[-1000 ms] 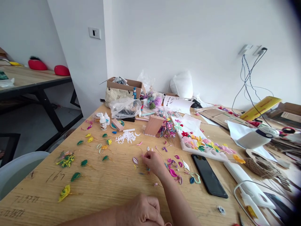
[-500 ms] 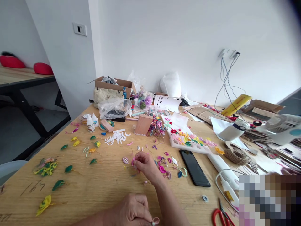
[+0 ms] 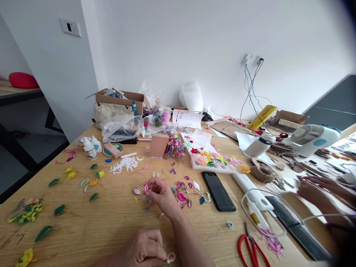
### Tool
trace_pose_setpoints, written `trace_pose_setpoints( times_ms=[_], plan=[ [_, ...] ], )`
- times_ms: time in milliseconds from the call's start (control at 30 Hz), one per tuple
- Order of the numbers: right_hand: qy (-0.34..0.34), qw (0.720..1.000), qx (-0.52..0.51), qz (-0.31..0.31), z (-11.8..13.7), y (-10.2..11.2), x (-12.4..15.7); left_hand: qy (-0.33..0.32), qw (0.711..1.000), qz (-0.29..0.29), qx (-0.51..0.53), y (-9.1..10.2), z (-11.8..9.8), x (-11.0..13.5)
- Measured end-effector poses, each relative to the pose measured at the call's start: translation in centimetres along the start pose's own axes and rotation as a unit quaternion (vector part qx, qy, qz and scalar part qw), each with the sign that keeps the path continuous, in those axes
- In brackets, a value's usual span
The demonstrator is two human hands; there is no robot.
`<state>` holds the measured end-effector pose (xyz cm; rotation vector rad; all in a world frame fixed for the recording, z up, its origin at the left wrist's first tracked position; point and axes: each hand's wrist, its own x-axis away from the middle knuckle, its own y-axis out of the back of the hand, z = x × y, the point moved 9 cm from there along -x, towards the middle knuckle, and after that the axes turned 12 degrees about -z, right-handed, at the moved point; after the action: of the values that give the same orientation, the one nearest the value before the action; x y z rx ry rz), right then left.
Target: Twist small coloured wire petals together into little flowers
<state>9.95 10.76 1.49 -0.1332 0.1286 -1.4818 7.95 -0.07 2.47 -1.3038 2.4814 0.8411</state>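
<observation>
My right hand (image 3: 162, 196) pinches a small pink petal (image 3: 146, 188) between thumb and fingertips, just above the table. A striped pink-and-white petal (image 3: 136, 190) lies to its left. Low in the view, my left hand (image 3: 147, 246) is closed, its fingers curled around a pale pink looped petal (image 3: 171, 256) with a small pearl-like bead. Its fingertips are partly hidden. Loose magenta petals (image 3: 181, 196) and a dark blue petal (image 3: 201, 200) lie right of my right hand. Green leaves (image 3: 59, 210) and yellow ones are spread over the left side.
A phone (image 3: 218, 191), a power strip (image 3: 251, 191) with a looping cable and red-handled scissors (image 3: 253, 248) lie right. Behind are a foam board (image 3: 222, 170) of flowers, a wooden block (image 3: 158, 145) and glue bottles (image 3: 89, 148). A co-worker's hands (image 3: 317, 191) are at far right.
The view has swung right, bringing the co-worker's hands into sight. My right hand still pinches the pink petal, which shows more clearly now. My left hand keeps the looped petal.
</observation>
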Motion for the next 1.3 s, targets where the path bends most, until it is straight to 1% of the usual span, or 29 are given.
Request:
trace_pose_setpoints(
  times_ms=[133, 267, 400, 500, 700, 800, 900, 1067, 1167, 1300],
  plan=[
    [0.002, 0.999, -0.032, 0.042, 0.5, -0.9, 0.5, 0.022, 1.0, -0.001, -0.012, 0.2, -0.2, -0.2],
    [-0.009, 0.998, -0.04, 0.053, 0.5, -1.1, 0.8, 0.0, 1.0, -0.007, -0.009, 0.3, -0.3, -0.1],
    [-0.031, 0.998, -0.048, 0.038, 0.2, -0.8, 0.6, -0.017, 1.0, -0.017, -0.015, 0.3, -0.2, 0.0],
    [-0.034, 0.997, -0.058, 0.045, 0.3, -0.8, 0.6, -0.017, 0.999, -0.017, -0.024, 0.4, -0.3, -0.1],
    [-0.007, 0.999, -0.02, 0.034, 0.6, -0.4, 0.4, -0.019, 0.999, -0.021, -0.026, 0.8, -0.9, -0.5],
    [0.021, 1.0, 0.011, 0.005, 0.9, 0.3, 0.3, -0.002, 0.999, -0.025, -0.03, 1.1, -0.9, -0.7],
    [0.022, 1.0, -0.018, -0.004, 1.2, 0.6, 0.1, 0.005, 0.999, -0.048, -0.025, 1.9, -1.0, -1.0],
    [0.009, 0.995, -0.096, -0.016, 1.8, 1.1, 0.0, 0.045, 0.992, -0.118, -0.024, 4.5, -0.4, -1.3],
    [0.013, 0.99, -0.137, -0.01, 2.5, 1.1, 0.3, 0.05, 0.99, -0.12, -0.053, 5.9, -0.7, -1.4],
    [0.004, 0.989, -0.145, 0.023, 3.4, 0.3, 1.0, 0.054, 0.986, -0.124, -0.099, 7.6, -1.5, -1.3]
  ],
)
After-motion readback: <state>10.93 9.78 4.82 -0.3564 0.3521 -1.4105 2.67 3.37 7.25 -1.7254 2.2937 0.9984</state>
